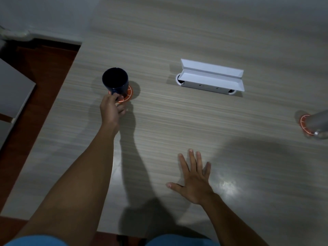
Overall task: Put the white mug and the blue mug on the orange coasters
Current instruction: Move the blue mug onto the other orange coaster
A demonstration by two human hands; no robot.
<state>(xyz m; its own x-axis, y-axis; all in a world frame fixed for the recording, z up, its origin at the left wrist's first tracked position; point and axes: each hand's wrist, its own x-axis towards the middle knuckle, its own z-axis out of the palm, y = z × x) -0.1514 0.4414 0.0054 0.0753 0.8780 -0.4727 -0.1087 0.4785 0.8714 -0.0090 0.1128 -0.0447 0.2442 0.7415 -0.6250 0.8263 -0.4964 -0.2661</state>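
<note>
The blue mug (pixel 115 82) stands upright on an orange coaster (pixel 128 95) at the left of the table. My left hand (pixel 111 110) reaches to its near side, fingers curled around the mug's handle. At the far right edge of the view the white mug (pixel 317 121) sits on a second orange coaster (pixel 303 123), partly cut off by the frame. My right hand (pixel 194 176) lies flat on the table near me with fingers spread, holding nothing.
A white cable box (pixel 211 78) with its lid raised is set into the wooden table (pixel 195 121) behind the middle. The table's left edge drops to a dark red floor (pixel 35 71), where grey furniture (pixel 12 96) stands.
</note>
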